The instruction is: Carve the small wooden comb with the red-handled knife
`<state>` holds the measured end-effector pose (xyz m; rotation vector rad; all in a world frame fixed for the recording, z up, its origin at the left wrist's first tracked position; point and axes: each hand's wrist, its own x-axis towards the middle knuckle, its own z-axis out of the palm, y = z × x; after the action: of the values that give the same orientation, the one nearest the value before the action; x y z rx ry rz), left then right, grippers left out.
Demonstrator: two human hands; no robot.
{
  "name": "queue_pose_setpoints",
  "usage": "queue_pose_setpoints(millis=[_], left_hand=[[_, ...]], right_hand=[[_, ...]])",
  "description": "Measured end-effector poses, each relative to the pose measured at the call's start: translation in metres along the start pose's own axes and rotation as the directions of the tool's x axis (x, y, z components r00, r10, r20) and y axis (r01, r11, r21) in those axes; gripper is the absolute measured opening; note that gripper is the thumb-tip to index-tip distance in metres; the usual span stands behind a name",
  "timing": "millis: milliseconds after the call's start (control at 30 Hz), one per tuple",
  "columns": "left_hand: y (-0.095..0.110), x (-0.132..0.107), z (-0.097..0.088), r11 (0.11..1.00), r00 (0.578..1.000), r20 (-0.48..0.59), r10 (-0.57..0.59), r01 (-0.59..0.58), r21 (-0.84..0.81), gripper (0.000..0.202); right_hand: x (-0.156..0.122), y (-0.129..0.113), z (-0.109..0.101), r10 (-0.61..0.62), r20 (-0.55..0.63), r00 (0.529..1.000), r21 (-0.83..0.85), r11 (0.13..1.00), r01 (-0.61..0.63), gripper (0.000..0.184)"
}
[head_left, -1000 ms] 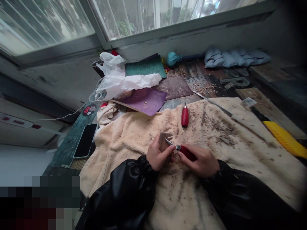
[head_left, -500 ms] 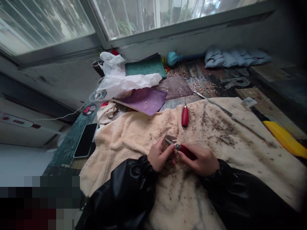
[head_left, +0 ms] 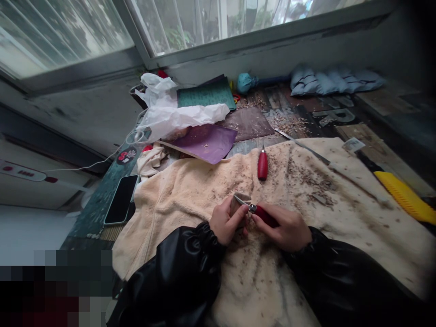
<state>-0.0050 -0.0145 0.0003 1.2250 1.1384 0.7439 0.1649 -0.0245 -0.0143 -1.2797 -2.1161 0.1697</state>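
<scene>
My right hand [head_left: 286,225] is closed round the red handle of a carving knife [head_left: 266,216], its blade pointing left. A small piece of wood [head_left: 235,206] is gripped in my left hand [head_left: 225,221], largely hidden by the fingers. The blade lies against the top of the wood, and my left thumb rests close to it. Both hands are low over a cream towel [head_left: 180,190] strewn with shavings. Beyond them lies a second red-handled tool [head_left: 262,165], its thin metal tip pointing away.
A phone [head_left: 121,200] lies at the left edge. Behind the towel are a purple board [head_left: 211,141], a white plastic bag [head_left: 187,117] and a green mat [head_left: 207,94]. A long metal file or blade [head_left: 303,146] and a yellow-handled tool [head_left: 405,195] lie to the right.
The knife blade has shifted very slightly on the wood. Both hands keep their grip in nearly the same place.
</scene>
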Motion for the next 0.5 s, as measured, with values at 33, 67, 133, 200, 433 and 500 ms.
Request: queue_pose_setpoints(millis=[33, 67, 133, 200, 433, 500], left_hand=[[-0.0006, 0.0001, -0.0003, 1.0, 1.0, 0.001, 0.007, -0.007, 0.024, 0.029], [-0.0011, 0.0003, -0.0005, 0.999, 1.0, 0.006, 0.013, -0.013, 0.042, 0.028], [-0.0019, 0.0008, -0.0009, 0.999, 1.0, 0.016, 0.017, -0.018, 0.051, 0.028], [-0.0021, 0.0012, -0.001, 0.999, 1.0, 0.02, 0.012, -0.013, 0.041, 0.027], [-0.0002, 0.0007, -0.0002, 0.999, 1.0, 0.001, -0.028, 0.028, 0.026, 0.029], [0.0009, 0.0003, 0.0004, 0.999, 0.999, -0.007, -0.031, 0.031, 0.022, 0.029]], right_hand=[[0.0008, -0.0001, -0.0006, -0.007, 0.01, 1.0, 0.017, 1.0, 0.007, 0.025], [0.0013, -0.0001, -0.0011, -0.013, 0.017, 1.0, 0.029, 0.999, 0.012, 0.026], [0.001, 0.0004, -0.0012, -0.023, 0.019, 1.0, 0.031, 0.999, 0.023, 0.024], [-0.0005, 0.0013, -0.0005, -0.024, 0.008, 1.0, 0.01, 1.0, 0.024, 0.022], [-0.0039, -0.0001, 0.0016, -0.01, -0.016, 1.0, -0.038, 0.999, 0.009, 0.021], [-0.0033, -0.0014, 0.0013, 0.011, -0.017, 1.0, -0.039, 0.999, -0.011, 0.023]])
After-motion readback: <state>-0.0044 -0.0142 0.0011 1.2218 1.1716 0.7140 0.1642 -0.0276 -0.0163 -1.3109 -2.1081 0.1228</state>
